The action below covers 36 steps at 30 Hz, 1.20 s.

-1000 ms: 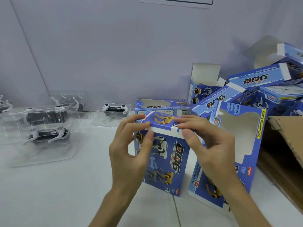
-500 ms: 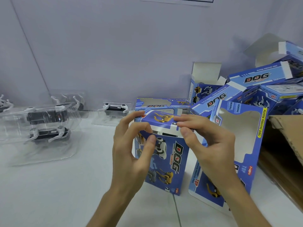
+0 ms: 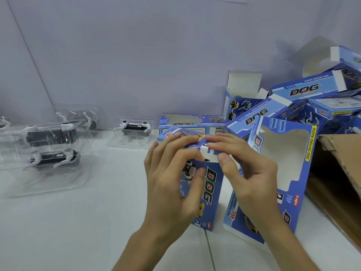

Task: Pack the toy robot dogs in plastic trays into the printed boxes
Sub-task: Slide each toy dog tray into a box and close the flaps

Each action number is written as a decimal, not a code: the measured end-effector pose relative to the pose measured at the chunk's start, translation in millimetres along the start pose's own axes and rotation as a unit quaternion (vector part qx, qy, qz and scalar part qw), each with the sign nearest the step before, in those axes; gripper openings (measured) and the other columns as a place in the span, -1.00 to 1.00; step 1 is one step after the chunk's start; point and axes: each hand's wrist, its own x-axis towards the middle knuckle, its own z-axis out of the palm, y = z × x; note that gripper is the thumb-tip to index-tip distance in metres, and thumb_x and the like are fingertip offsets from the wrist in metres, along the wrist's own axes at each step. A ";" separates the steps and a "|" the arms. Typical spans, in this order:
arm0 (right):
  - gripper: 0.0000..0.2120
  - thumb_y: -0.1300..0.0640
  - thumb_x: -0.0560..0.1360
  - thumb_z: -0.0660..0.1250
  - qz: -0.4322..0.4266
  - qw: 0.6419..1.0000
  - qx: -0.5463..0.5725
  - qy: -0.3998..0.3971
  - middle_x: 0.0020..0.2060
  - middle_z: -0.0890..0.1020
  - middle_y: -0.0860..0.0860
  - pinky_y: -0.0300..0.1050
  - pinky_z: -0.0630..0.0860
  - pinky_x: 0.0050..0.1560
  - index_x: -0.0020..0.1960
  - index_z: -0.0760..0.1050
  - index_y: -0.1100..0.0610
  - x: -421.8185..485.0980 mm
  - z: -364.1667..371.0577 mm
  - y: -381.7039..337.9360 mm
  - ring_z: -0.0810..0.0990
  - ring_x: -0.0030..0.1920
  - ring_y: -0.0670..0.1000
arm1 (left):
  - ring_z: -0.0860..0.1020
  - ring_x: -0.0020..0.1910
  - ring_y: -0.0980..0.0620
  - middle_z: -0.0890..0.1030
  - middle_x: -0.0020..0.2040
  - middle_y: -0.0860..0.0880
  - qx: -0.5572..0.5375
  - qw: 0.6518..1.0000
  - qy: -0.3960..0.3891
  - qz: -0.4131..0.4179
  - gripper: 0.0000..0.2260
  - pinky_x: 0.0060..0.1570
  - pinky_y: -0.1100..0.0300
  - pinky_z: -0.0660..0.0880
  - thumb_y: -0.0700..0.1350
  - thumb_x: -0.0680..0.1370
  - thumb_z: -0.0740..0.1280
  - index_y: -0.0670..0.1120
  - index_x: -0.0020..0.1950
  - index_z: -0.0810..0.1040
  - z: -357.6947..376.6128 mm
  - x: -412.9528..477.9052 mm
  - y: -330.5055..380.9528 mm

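A blue printed box (image 3: 210, 190) stands upright on the white table in front of me. My left hand (image 3: 172, 184) grips its left side, fingers over the top flap and thumb on the front face. My right hand (image 3: 248, 171) pinches the flap from the right, thumb at the white tuck edge, fingers on top. The flap is bent down over the opening, with a gap still showing. Toy robot dogs in clear plastic trays (image 3: 49, 145) lie at the left, and one more tray (image 3: 135, 130) sits behind by the wall.
An empty windowed box (image 3: 283, 173) leans just right of the held box. Several more printed boxes (image 3: 304, 94) pile up at the back right, one closed box (image 3: 192, 123) behind my hands. A brown carton (image 3: 340, 173) fills the right edge.
Both hands have pushed the top flap further down, and my thumbs have moved closer together on the box front. The box itself has stayed in place.
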 end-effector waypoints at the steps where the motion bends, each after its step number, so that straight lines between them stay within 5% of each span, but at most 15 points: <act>1: -0.79 0.14 0.56 0.29 -0.002 1.000 0.003 0.004 0.13 0.69 -0.10 -0.01 0.47 0.32 0.11 0.65 0.05 -0.4 1.4 -0.6 0.56 0.31 0.07 | 0.42 0.42 -0.01 0.57 0.28 0.06 -0.006 1.000 -0.001 0.000 -0.87 0.36 -0.24 0.29 -0.11 0.53 0.32 -0.08 0.05 0.58 -0.1 0.3 -0.1; 9: -0.78 0.14 0.53 0.31 -0.037 0.998 -0.019 -0.038 0.17 0.67 -0.07 0.00 0.45 0.33 0.14 0.63 0.06 0.2 -2.8 2.0 0.54 0.32 0.08 | 0.47 0.37 0.07 0.58 0.22 0.15 0.026 1.000 -0.006 0.014 -0.91 0.49 -0.16 0.14 -0.09 0.51 0.37 -0.02 0.00 0.61 -8.9 2.9 -4.7; 17: -0.81 0.12 0.43 0.47 -0.044 0.997 -0.049 -0.045 0.13 0.64 -0.02 0.09 0.52 0.20 0.01 0.60 0.17 0.3 -4.0 5.5 0.58 0.24 0.08 | 0.53 0.32 0.00 0.63 0.20 0.04 -0.013 0.999 -0.017 0.025 -0.87 0.40 -0.21 0.32 -0.19 0.49 0.46 -0.08 0.04 0.67 -11.6 3.7 -10.9; 19: -0.84 0.17 0.43 0.49 -0.039 0.997 -0.052 -0.042 0.13 0.64 -0.02 0.08 0.53 0.18 -0.03 0.60 0.17 -0.2 -3.6 5.8 0.59 0.22 0.06 | 0.50 0.33 0.00 0.58 0.26 -0.06 -0.022 1.000 0.003 0.014 -0.80 0.36 -0.07 0.41 -0.14 0.50 0.48 -0.11 0.10 0.63 -11.1 2.4 -12.7; 22: -0.90 0.17 0.45 0.47 -0.019 0.999 -0.029 -0.034 0.12 0.64 -0.06 0.07 0.55 0.15 -0.08 0.59 0.15 -1.9 -8.0 2.3 0.60 0.19 0.05 | 0.43 0.39 0.03 0.47 0.36 -0.11 -0.043 0.996 0.056 -0.059 -0.54 0.30 0.37 0.39 -0.05 0.45 0.51 -0.17 0.29 0.50 -11.3 2.0 -17.4; 25: -0.82 -0.02 0.48 0.36 0.017 0.998 -0.034 -0.042 0.10 0.63 -0.14 0.16 0.53 0.15 -0.14 0.56 0.10 2.0 -9.1 -8.5 0.58 0.21 0.02 | 0.55 0.28 0.10 0.59 0.25 0.17 -0.158 0.966 0.055 -0.196 -0.55 0.18 0.28 0.51 0.01 0.44 0.50 0.05 0.29 0.48 -11.3 -1.0 -19.2; 28: -0.75 -0.17 0.43 0.35 0.056 0.989 -0.104 -0.090 0.10 0.63 -0.22 0.04 0.49 0.18 -0.25 0.44 -0.02 23.2 -8.2 -24.2 0.56 0.22 -0.15 | 0.60 0.19 0.17 0.63 0.17 0.23 -0.188 0.955 0.051 -0.223 -0.60 0.06 0.40 0.50 0.05 0.44 0.50 0.13 0.25 0.52 -7.9 -5.1 -14.0; 30: -0.71 -0.26 0.40 0.35 0.073 0.966 -0.186 -0.165 0.14 0.54 -0.35 -0.22 0.45 0.13 -0.15 0.44 -0.06 46.0 -5.2 -34.2 0.49 0.19 -0.32 | 0.59 0.21 0.18 0.62 0.19 0.21 -0.188 0.956 0.057 -0.218 -0.49 0.05 0.45 0.49 0.08 0.40 0.53 0.11 0.32 0.50 -3.0 -7.7 -9.3; 32: -0.71 -0.32 0.43 0.32 0.071 0.928 -0.261 -0.257 0.19 0.45 -0.39 -0.41 0.36 0.02 0.03 0.43 -0.18 69.7 2.3 -41.2 0.45 0.15 -0.34 | 0.57 0.26 0.13 0.58 0.28 0.18 -0.185 0.957 0.040 -0.219 -0.25 0.14 0.29 0.55 0.09 0.31 0.59 0.13 0.44 0.39 4.6 -12.9 -3.1; 36: -0.77 -0.16 0.52 0.33 0.069 0.885 -0.279 -0.367 0.11 0.60 -0.17 -0.14 0.51 0.09 0.16 0.52 -0.22 96.1 25.5 -45.0 0.56 0.12 -0.09 | 0.48 0.30 0.17 0.33 0.38 0.37 -0.071 0.960 0.008 -0.272 0.21 0.21 0.01 0.55 0.33 0.01 0.59 0.41 0.51 -0.05 22.0 -24.2 15.8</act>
